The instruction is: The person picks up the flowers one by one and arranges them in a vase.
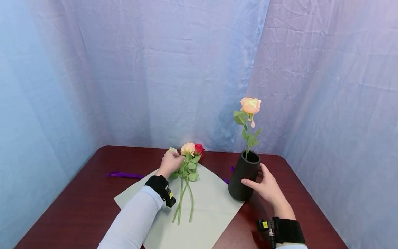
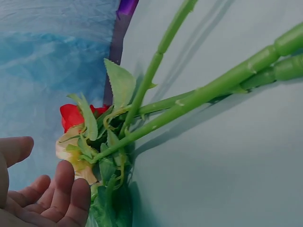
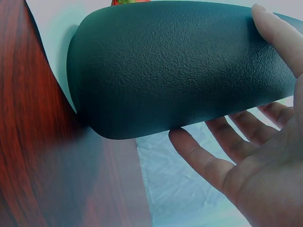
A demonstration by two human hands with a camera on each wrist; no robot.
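My right hand (image 1: 270, 185) holds a black vase (image 1: 244, 180) round its side, thumb at the front and fingers along the right; the right wrist view shows the vase's textured wall (image 3: 161, 71). A single peach rose (image 1: 250, 105) stands upright in it. Over by the loose flowers, my left hand (image 1: 170, 163) is beside a pale whitish rose (image 1: 172, 150), partly covering it. In the left wrist view its thumb is apart from the loosely bent fingers (image 2: 64, 189), nothing between them. A second peach rose (image 1: 188, 148) and a red rose (image 1: 199, 150) lie alongside, green stems (image 1: 180, 207) towards me.
Pale wrapping paper (image 1: 205, 207) lies under the stems on the dark red wooden table (image 1: 71, 193). Purple ribbon (image 1: 125, 175) sticks out at the paper's left, with more near the vase. Blue-lilac curtains (image 1: 186, 69) hang behind and at both sides.
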